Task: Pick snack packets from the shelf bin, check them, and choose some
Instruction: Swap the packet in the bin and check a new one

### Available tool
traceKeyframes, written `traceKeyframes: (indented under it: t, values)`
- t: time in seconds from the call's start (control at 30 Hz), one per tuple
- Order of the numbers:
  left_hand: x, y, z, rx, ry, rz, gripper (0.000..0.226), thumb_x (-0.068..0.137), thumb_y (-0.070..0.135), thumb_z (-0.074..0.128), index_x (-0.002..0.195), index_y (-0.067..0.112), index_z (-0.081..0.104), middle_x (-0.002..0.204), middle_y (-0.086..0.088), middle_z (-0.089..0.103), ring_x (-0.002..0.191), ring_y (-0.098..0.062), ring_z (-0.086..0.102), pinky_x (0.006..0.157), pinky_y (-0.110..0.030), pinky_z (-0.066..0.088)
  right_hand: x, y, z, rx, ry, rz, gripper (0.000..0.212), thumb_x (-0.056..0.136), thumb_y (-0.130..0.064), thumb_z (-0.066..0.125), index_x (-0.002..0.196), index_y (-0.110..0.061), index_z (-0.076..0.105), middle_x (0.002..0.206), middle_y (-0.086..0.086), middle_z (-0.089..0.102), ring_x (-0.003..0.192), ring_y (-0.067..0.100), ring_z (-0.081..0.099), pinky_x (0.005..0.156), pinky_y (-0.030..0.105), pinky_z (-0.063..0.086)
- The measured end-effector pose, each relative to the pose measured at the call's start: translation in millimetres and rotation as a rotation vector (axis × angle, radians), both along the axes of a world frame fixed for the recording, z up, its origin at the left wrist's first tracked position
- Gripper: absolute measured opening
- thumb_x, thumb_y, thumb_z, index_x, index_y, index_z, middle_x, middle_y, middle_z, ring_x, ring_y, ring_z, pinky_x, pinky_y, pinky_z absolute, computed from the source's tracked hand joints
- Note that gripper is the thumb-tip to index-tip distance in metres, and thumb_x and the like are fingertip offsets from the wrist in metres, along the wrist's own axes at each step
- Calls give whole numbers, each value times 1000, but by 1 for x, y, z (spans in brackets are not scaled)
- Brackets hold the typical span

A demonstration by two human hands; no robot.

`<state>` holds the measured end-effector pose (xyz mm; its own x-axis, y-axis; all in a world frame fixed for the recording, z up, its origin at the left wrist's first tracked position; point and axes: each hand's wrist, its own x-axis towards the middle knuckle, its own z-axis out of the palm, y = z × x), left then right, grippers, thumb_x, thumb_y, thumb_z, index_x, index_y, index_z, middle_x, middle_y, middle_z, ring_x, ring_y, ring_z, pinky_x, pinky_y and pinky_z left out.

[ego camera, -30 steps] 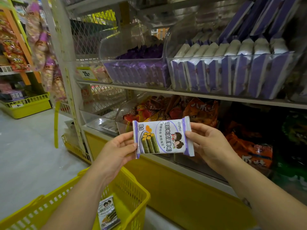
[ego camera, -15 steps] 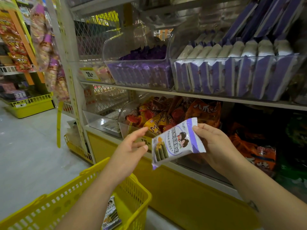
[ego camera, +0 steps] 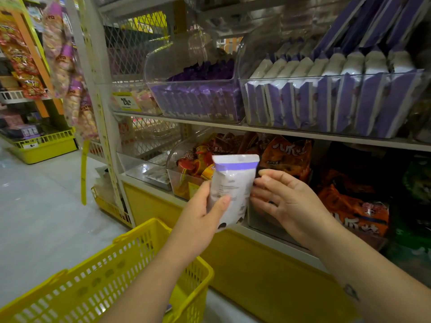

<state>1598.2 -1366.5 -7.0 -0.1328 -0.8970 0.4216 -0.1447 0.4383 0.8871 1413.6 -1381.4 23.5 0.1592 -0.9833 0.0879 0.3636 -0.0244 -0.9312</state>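
While L hand (ego camera: 201, 216) holds pkt (ego camera: 235, 180), tag (ego camera: 126, 101) "25"

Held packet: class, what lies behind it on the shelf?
Behind the packet gripped by the left hand, a clear bin of red and orange snacks shows, with orange bags beside. The packet covers the bin's right end.

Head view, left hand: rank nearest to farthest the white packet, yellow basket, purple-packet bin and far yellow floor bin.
1. White packet, gripped in the left hand.
2. Yellow basket, just below it.
3. Purple-packet bin, upper shelf above.
4. Yellow floor bin, far left down the aisle.
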Motion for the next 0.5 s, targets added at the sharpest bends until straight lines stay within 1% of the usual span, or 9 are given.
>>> traceKeyframes:
  t: [0.07,0.13,0.17,0.23,0.27,0.33,0.37,0.43,0.5]
  values:
    - [0,-2,0,113,164,-38,26,88,47,58,112,39,61,114,10,71,108,-12,67,81,-28,56,-1,-2,-3,5,105,2,28,85,-18,66,112,-20,63,106,1,72,95,16,72,71,25,58]
    - [-1,-3,1,210,337,-105,31,88,43,57,117,31,61,115,1,72,107,-19,68,77,-32,58,2,-1,-5,10,195,108,41,79,-28,67,119,-19,61,108,1,73,94,14,72,71,26,58]
    - [-2,-3,2,246,409,-124,33,88,38,56,119,28,61,115,-2,72,105,-22,69,75,-32,59,4,0,-6,10,203,167,43,78,-32,65,118,-17,63,104,2,74,90,14,72,69,25,57]
    - [-5,-2,2,297,502,-122,35,88,34,54,120,23,63,114,-7,72,103,-25,70,72,-33,60,7,2,-7,6,181,236,39,78,-35,62,110,-15,68,98,4,76,83,13,73,65,23,56]
    - [-7,-1,2,312,514,-102,34,87,35,54,118,23,64,113,-8,72,102,-26,70,72,-35,60,8,2,-7,-3,171,254,37,79,-36,61,109,-16,69,100,5,76,84,14,73,65,23,56]
    - [-9,0,1,313,445,-29,29,90,36,53,115,28,66,109,-6,74,99,-25,71,71,-34,60,9,3,-8,-31,168,295,36,83,-37,59,113,-19,67,107,5,74,93,19,72,69,25,57]
    - [-10,0,0,296,388,11,24,94,35,52,113,32,66,107,-2,75,96,-22,72,69,-32,60,9,3,-8,-44,176,311,37,84,-37,58,116,-21,66,110,5,73,97,21,71,71,27,58]
    - [-12,1,-2,242,284,98,20,99,30,50,111,38,64,104,4,75,92,-14,72,65,-25,57,11,3,-10,-59,204,315,38,85,-37,56,119,-23,63,111,4,73,99,23,71,71,29,58]
    - [-12,-1,-3,190,204,174,22,100,25,50,117,34,60,105,6,73,89,-8,71,65,-22,55,12,4,-12,-83,244,290,36,87,-35,55,120,-22,61,109,2,74,97,22,72,69,28,58]
